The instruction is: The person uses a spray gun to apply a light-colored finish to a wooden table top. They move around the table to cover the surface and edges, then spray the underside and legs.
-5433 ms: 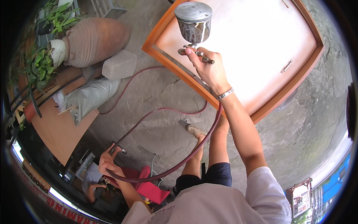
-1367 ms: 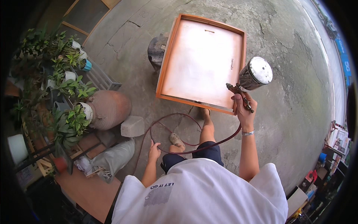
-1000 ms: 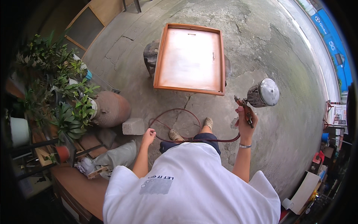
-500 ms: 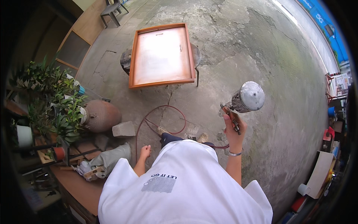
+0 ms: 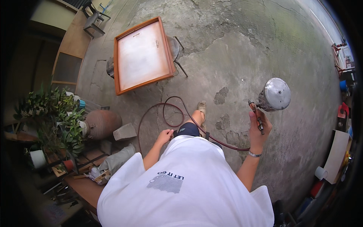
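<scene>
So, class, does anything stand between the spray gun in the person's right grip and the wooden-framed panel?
Nothing visible does. Between the spray gun in the right grip and the panel, this view shows concrete floor; the stool under the panel juts out on that side, but lower. The red hose loops to one side.
</scene>
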{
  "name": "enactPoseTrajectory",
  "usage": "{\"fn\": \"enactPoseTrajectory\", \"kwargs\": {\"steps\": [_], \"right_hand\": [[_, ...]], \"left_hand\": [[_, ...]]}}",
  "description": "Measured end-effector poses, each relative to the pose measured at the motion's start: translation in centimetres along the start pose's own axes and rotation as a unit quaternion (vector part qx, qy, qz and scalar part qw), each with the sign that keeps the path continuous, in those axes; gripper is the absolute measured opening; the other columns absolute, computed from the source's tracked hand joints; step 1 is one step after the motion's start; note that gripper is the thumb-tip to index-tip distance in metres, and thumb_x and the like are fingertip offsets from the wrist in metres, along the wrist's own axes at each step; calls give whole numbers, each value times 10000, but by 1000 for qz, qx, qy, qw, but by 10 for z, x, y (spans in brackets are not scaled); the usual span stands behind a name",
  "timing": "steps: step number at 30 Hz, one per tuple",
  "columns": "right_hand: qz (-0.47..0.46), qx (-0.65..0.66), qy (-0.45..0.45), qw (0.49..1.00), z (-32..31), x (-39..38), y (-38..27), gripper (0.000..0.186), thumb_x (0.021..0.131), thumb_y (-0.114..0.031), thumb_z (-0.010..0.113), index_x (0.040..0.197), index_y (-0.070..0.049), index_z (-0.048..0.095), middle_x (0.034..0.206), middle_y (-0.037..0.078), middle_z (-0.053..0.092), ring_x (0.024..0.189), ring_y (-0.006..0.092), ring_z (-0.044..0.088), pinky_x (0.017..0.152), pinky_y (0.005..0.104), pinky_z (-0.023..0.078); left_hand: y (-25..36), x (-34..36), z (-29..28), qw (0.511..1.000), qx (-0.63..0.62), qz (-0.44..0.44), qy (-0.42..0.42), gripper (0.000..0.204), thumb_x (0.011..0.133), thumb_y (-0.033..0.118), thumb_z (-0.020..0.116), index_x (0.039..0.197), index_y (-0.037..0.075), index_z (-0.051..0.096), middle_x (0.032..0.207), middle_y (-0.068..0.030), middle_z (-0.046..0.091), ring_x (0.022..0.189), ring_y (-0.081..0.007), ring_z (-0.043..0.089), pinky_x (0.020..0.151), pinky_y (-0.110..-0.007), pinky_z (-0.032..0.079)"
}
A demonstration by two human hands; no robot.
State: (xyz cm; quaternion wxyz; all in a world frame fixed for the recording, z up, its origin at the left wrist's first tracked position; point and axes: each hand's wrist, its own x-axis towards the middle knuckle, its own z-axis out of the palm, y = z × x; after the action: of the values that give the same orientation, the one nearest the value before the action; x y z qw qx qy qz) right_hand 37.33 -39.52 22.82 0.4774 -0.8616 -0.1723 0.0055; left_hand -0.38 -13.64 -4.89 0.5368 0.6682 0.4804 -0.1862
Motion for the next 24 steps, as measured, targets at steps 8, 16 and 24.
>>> {"fn": "enactPoseTrajectory", "kwargs": {"steps": [8, 16, 24], "right_hand": [[140, -65, 33, 987, -31, 72, 77, 355, 1015, -339, 684, 1077, 5, 746, 837, 103, 746, 524, 108, 574, 498, 268, 420], [148, -3, 82, 986, -20, 203, 101, 465, 1064, -397, 581, 1118, 47, 710, 910, 105, 752, 432, 83, 521, 427, 241, 396], [117, 8, 51, 992, -8, 337, 174, 423, 1053, -351, 616, 1069, 58, 724, 840, 105, 732, 448, 85, 522, 443, 248, 381]], "left_hand": [[40, 102, 45, 978, -25, -192, -73, 412, 1051, 404, 568, 900, 29, 646, 741, -58, 648, 599, -149, 592, 556, -317, 495], [254, 210, 45, 992, -124, 7, -5, 340, 1048, 327, 604, 956, 2, 644, 866, -77, 696, 782, -138, 653, 716, -308, 548], [284, 239, 51, 986, -124, -52, 98, 335, 1065, 325, 573, 973, 13, 653, 865, -58, 680, 773, -135, 648, 704, -296, 542]]}}
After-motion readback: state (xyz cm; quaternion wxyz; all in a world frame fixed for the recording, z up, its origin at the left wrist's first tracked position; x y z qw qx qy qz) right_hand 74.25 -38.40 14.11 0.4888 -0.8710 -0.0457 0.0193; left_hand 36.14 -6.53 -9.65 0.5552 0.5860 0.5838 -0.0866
